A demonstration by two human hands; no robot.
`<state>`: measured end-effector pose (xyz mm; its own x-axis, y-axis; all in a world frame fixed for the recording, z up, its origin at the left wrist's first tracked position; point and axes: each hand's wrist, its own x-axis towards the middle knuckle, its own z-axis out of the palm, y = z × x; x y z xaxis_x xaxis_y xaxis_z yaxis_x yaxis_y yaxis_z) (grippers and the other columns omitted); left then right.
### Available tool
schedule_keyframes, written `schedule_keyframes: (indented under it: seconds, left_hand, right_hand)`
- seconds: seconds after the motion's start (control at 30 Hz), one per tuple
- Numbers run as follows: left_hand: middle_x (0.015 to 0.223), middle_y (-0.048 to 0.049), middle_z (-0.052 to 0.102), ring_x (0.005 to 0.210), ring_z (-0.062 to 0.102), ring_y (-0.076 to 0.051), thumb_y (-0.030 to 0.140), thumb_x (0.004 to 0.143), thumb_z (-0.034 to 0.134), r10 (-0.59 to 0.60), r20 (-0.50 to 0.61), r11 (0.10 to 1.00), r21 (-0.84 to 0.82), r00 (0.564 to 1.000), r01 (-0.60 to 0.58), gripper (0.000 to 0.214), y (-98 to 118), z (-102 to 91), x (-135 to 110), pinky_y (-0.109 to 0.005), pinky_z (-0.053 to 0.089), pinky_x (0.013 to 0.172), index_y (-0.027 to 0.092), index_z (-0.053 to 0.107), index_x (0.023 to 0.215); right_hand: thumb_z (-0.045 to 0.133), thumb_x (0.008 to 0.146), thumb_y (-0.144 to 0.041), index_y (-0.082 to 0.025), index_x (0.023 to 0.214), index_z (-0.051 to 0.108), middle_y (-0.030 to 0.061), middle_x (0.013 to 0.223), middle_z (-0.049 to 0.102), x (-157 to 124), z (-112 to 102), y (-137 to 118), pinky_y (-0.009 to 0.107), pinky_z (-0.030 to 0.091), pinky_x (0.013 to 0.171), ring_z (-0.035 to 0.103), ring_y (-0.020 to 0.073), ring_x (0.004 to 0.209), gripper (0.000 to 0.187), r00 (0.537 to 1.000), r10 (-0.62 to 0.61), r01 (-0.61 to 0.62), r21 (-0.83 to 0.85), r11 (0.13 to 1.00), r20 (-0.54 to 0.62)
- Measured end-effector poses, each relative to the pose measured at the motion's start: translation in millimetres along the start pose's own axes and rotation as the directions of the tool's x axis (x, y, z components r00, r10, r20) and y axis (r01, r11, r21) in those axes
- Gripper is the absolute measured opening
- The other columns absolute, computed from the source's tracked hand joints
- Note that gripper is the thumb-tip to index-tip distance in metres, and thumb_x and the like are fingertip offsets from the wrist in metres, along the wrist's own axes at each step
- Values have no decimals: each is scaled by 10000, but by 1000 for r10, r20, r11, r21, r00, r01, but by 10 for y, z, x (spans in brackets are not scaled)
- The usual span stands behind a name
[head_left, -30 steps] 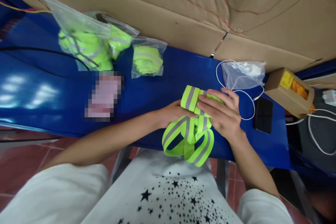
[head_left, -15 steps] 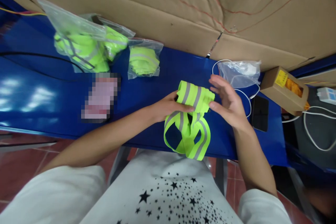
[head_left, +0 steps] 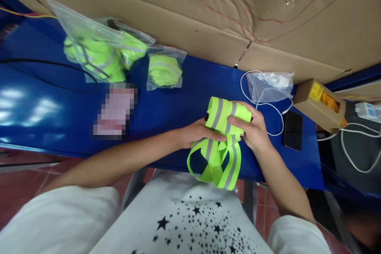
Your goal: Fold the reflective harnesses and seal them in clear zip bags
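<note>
A neon-yellow reflective strap vest with grey stripes is half rolled up over the near edge of the blue table. My left hand grips the rolled part from the left, thumb on top. My right hand is closed around the roll's right end, fingers wrapped over it. Loose loops of the straps hang down below both hands toward my lap.
Three clear bags of folded yellow vests lie at the back left. An empty plastic bag, a white cable, a black phone and a small cardboard box sit at right. Cardboard sheets line the back.
My right hand, lifted open off the roll half a second ago, has closed around its right end again. The roll has shifted slightly right.
</note>
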<state>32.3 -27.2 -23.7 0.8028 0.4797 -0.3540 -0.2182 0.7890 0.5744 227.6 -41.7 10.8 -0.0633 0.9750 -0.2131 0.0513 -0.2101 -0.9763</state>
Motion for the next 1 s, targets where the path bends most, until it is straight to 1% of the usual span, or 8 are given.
schedule_keyframes:
  seconds: [0.07, 0.2, 0.4, 0.57, 0.67, 0.73, 0.9, 1.0]
  left_hand:
    - [1035, -126, 815, 865, 787, -243, 197, 657, 930, 34, -18, 999, -31, 999, -34, 447, -6, 16, -11, -343, 629, 839, 141, 789, 1077]
    - [1056, -140, 816, 875, 794, -252, 250, 700, 907, 9, 107, 994, -112, 994, 3, 439, 23, 14, -5, -319, 630, 793, 129, 784, 1104]
    - [1132, -154, 804, 984, 789, -252, 314, 822, 864, 98, 108, 985, 132, 989, -112, 429, 36, 24, 0, -351, 631, 876, 146, 752, 1201]
    - [1166, -149, 793, 1014, 779, -246, 291, 768, 902, 29, 182, 999, 11, 983, -32, 431, 13, 106, -36, -351, 625, 920, 155, 777, 1157]
    - [1072, -124, 807, 956, 786, -247, 272, 770, 892, 5, 147, 994, -110, 989, 11, 342, -8, 126, -32, -359, 637, 885, 155, 797, 1077]
    - [1023, -112, 811, 924, 786, -234, 250, 763, 897, -2, 120, 989, -150, 993, 21, 322, -9, 115, -32, -338, 636, 868, 153, 798, 1054]
    - [1021, -84, 812, 884, 773, -200, 432, 695, 957, 112, 167, 986, -145, 980, -88, 498, 50, 36, -79, -289, 619, 843, 179, 786, 1088]
    - [1113, -92, 800, 992, 766, -241, 512, 667, 956, 207, 181, 977, -95, 961, -192, 626, 71, -7, -86, -310, 605, 875, 194, 760, 1168]
  right_hand:
    - [891, 733, -449, -272, 1112, 711, -30, 743, 661, -15, 32, -14, 239, 366, 315, 434, 81, 406, 456, 998, 50, -48, 74, 996, -22]
    - [851, 784, -464, -282, 1137, 649, -53, 687, 595, -37, 19, -40, 243, 319, 259, 364, 73, 356, 446, 997, 66, -59, 162, 985, -39]
    - [851, 774, -470, -278, 1156, 617, -1, 901, 668, -20, -42, -44, 264, 513, 386, 638, 163, 613, 488, 1000, 0, -2, 148, 989, 15]
    - [809, 842, -458, -320, 1182, 608, -13, 920, 692, -46, 16, -1, 284, 543, 450, 645, 159, 619, 418, 984, -165, 161, -67, 985, -61]
    - [823, 843, -416, -300, 1176, 646, 36, 1099, 747, -90, 17, -8, 368, 645, 718, 748, 238, 926, 394, 907, -417, 386, -285, 877, -53]
    - [808, 864, -338, -310, 1180, 660, 47, 1219, 748, -99, -8, -18, 423, 635, 889, 730, 271, 1130, 351, 830, -557, 533, -338, 775, 31]
    - [710, 923, -222, -395, 1192, 673, -15, 1248, 758, -18, -118, -15, 531, 541, 1056, 681, 271, 1234, 322, 618, -750, 763, -412, 499, 235]
    - [686, 913, -173, -369, 1172, 674, -4, 1251, 745, 48, -143, 12, 546, 528, 1055, 662, 280, 1251, 325, 539, -800, 799, -458, 389, 263]
